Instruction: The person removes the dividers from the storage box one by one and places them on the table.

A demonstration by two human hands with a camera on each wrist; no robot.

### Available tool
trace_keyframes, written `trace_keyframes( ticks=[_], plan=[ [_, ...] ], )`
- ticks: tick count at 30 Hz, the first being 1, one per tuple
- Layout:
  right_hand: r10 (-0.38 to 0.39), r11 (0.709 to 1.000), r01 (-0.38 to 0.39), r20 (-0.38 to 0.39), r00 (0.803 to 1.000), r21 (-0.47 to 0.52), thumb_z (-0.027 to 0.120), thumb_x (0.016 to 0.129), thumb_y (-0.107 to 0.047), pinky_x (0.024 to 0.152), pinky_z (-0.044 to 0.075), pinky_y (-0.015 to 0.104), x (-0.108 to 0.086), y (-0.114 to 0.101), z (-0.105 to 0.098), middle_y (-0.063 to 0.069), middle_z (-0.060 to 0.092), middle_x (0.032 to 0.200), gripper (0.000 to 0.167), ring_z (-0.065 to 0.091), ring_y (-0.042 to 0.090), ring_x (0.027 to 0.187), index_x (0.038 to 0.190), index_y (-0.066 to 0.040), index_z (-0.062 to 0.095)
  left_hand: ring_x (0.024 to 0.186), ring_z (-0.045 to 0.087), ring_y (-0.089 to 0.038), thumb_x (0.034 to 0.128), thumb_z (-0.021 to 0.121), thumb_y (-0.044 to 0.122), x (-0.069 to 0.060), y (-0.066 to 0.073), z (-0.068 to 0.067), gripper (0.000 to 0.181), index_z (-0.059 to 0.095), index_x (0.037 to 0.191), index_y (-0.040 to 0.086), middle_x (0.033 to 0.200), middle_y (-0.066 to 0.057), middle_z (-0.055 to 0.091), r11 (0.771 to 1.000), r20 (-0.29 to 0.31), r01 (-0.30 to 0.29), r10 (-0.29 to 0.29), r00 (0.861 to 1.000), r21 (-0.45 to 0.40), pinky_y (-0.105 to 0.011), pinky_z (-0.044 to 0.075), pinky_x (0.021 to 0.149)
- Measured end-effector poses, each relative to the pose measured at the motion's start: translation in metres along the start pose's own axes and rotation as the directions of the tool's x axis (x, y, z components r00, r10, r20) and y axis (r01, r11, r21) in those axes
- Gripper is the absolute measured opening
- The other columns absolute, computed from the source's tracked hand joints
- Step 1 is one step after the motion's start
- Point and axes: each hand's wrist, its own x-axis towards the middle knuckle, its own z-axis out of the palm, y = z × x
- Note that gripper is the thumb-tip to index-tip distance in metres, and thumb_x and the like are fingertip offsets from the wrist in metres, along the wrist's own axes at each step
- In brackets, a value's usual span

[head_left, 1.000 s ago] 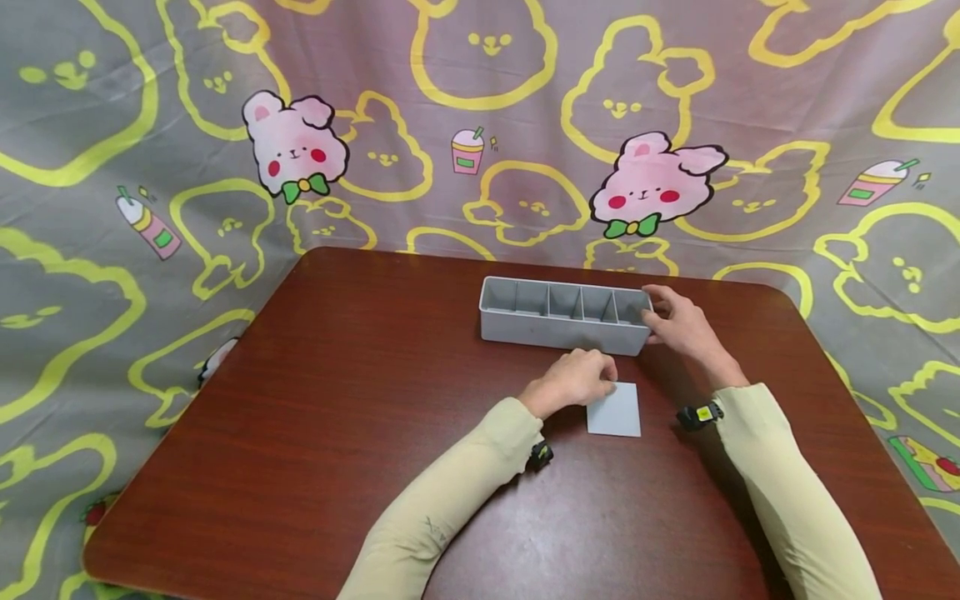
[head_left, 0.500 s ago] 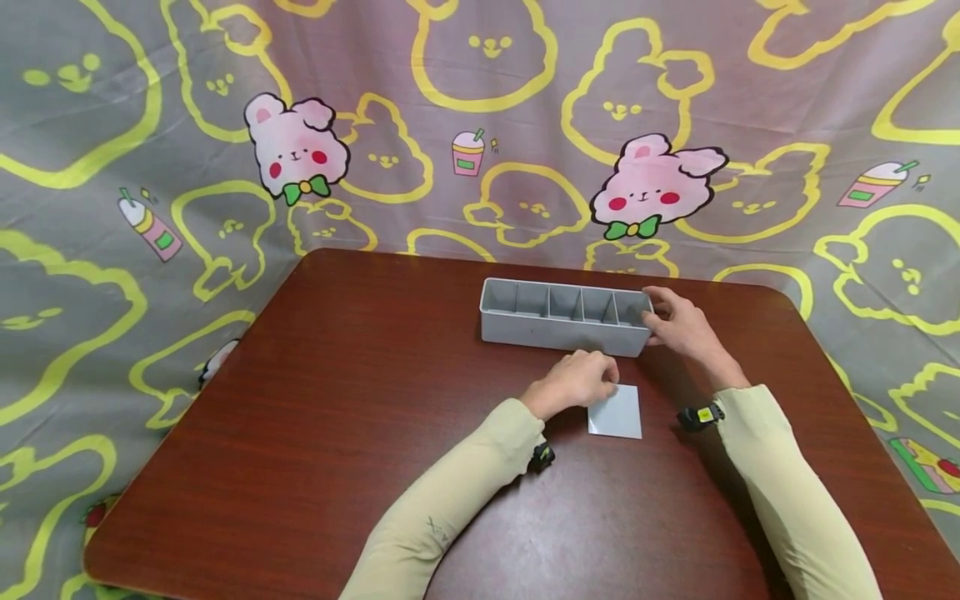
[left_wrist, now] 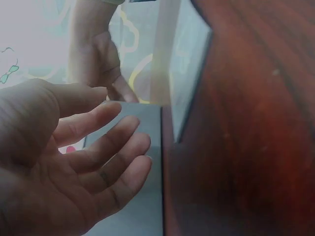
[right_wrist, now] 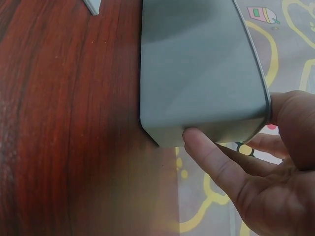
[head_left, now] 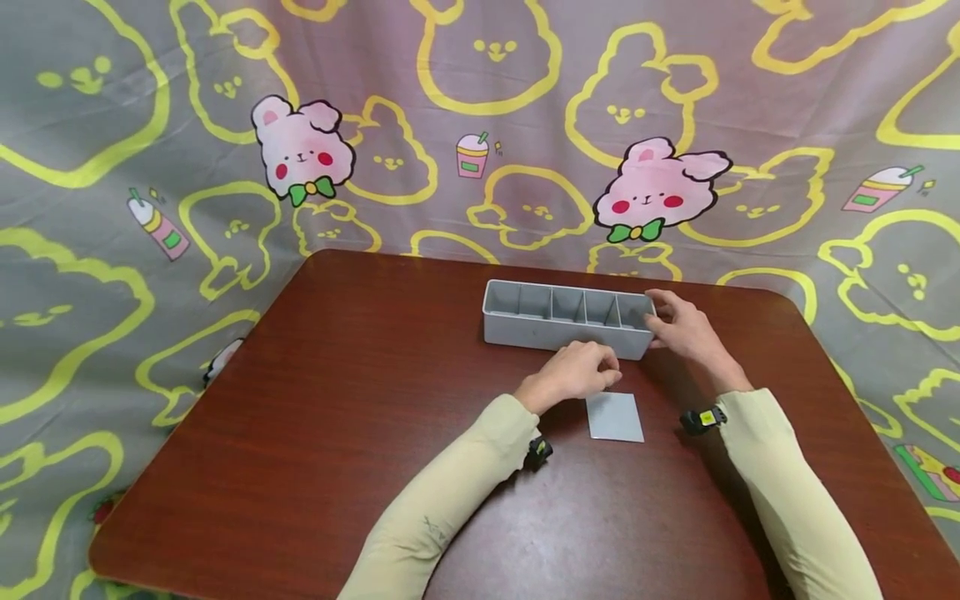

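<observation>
A long grey box [head_left: 567,337] with several open compartments stands toward the table's back. My right hand [head_left: 686,331] grips its right end, the thumb at the rim; in the right wrist view a finger of the right hand [right_wrist: 275,172] lies against the end wall of the box [right_wrist: 197,73]. My left hand [head_left: 579,372] hovers in front of the box, above the back edge of a flat light-grey square [head_left: 615,417] on the table. In the left wrist view the left hand [left_wrist: 83,152] has loosely bent, spread fingers with nothing between them, beside the square [left_wrist: 189,64].
The reddish-brown table [head_left: 337,400] has rounded corners. Behind it and along its sides hangs a grey curtain [head_left: 525,100] with yellow outlines and pink rabbit heads. No compartment shows any contents.
My left hand has lifted off the square's back edge and drawn slightly back and left, its fingers spreading. The right hand stays on the box's end. The head view has shifted a little.
</observation>
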Motion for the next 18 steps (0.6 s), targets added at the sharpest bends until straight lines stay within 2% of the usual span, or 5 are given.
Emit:
trace_keyframes(
  ticks=[4, 9, 18],
  plan=[
    [-0.007, 1.000, 0.007, -0.003, 1.000, 0.003, 0.053, 0.100, -0.016, 0.074, 0.059, 0.045, 0.001, 0.001, 0.001, 0.034, 0.047, 0.137, 0.055, 0.072, 0.034, 0.084, 0.150, -0.007, 0.033, 0.075, 0.059, -0.001, 0.0985, 0.058, 0.034, -0.002, -0.004, -0.009, 0.018, 0.070, 0.107, 0.023, 0.094, 0.013, 0.067, 1.000, -0.044, -0.018, 0.019, 0.999, 0.010, -0.019, 0.045, 0.068],
    [-0.021, 1.000, 0.021, -0.002, 1.000, -0.007, 0.053, 0.099, -0.017, 0.073, 0.059, 0.043, 0.004, 0.001, 0.001, 0.034, 0.049, 0.135, 0.055, 0.072, 0.033, 0.082, 0.150, -0.008, 0.033, 0.079, 0.060, -0.001, 0.0981, 0.058, 0.032, -0.005, -0.011, -0.024, 0.016, 0.070, 0.104, 0.024, 0.092, 0.013, 0.068, 1.000, -0.086, -0.002, 0.003, 0.996, 0.009, -0.020, 0.046, 0.072],
    [-0.021, 0.999, 0.021, -0.026, 0.999, -0.037, 0.054, 0.099, -0.018, 0.065, 0.055, 0.022, 0.002, 0.003, 0.001, 0.035, 0.049, 0.137, 0.055, 0.073, 0.033, 0.080, 0.150, -0.008, 0.035, 0.074, 0.060, -0.004, 0.0997, 0.056, 0.031, -0.007, -0.022, -0.045, 0.020, 0.070, 0.108, 0.020, 0.092, 0.009, 0.069, 1.000, -0.119, -0.006, 0.004, 0.993, -0.015, -0.021, 0.046, 0.069]
  ],
)
